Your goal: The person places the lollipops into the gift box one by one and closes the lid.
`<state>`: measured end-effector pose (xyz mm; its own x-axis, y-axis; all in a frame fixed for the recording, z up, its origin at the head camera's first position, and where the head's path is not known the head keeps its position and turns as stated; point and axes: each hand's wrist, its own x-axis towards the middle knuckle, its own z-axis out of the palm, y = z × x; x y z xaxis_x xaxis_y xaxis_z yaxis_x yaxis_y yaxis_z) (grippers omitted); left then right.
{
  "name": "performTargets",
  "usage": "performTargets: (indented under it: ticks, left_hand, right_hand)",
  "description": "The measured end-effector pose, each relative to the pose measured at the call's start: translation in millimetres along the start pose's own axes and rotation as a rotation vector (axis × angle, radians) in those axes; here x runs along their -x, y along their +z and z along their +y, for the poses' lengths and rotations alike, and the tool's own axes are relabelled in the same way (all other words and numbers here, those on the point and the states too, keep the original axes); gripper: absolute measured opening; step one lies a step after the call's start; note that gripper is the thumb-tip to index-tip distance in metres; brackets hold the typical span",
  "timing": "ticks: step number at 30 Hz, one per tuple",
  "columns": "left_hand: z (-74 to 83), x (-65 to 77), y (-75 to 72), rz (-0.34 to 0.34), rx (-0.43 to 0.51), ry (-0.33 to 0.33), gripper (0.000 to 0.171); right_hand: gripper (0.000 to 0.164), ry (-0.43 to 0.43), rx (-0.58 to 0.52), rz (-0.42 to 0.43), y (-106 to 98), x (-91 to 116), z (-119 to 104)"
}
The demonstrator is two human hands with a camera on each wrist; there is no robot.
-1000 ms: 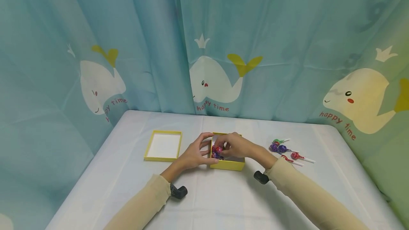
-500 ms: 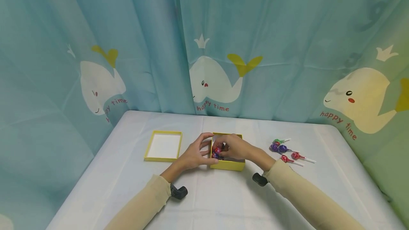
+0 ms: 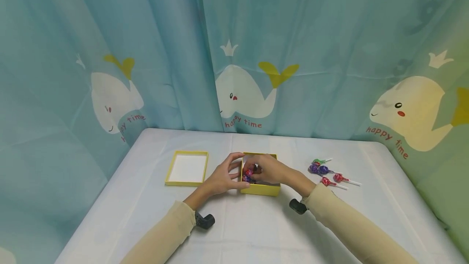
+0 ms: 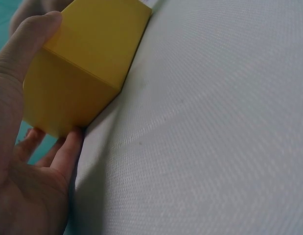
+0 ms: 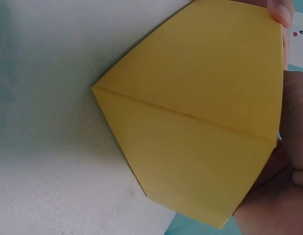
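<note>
A yellow box stands on the table with its top uncovered. My left hand grips its left end, thumb at the front wall and fingers spread along the side; the left wrist view shows the thumb on the yellow cardboard. Inside the box, my right hand reaches down with bent fingers and pinches a lollipop at the left end. Red and purple wrapped lollipops show beside its fingertips. From the right wrist, the box wall hides those fingertips.
Left of the box lies a shallow yellow-rimmed lid, white inside. Several lollipops, among them a red one and a purple one, lie to the right on the white tablecloth. A whale-print curtain hangs behind.
My right hand and forearm have shifted slightly left and lower within the box, then held almost still. The left hand keeps its grip on the box, which has stayed in place.
</note>
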<state>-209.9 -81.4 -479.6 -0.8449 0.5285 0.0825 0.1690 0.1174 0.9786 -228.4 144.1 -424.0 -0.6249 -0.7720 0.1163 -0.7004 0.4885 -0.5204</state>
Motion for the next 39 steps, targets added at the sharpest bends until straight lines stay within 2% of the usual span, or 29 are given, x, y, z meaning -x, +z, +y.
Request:
performTargets:
  ticks: [9, 16, 21, 39]
  left_hand:
    - [-0.7, 1.0, 0.7, 0.001, -0.005, -0.003, 0.092]
    - [0.8, -0.1, 0.9, 0.004, -0.011, -0.001, 0.091]
    - [2.8, -0.1, 0.8, 0.004, -0.010, 0.003, 0.091]
    - [1.6, 0.6, 0.9, -0.001, -0.006, -0.008, 0.091]
  right_hand:
    - [0.018, -0.007, 0.000, 0.053, 5.0, -1.6, -0.7]
    - [0.021, 0.039, 0.009, 0.067, 5.0, -2.0, -2.5]
    - [0.021, 0.028, 0.002, 0.078, 6.4, -2.5, -1.4]
    - [0.023, 0.055, -0.010, 0.065, 6.5, -2.5, -1.7]
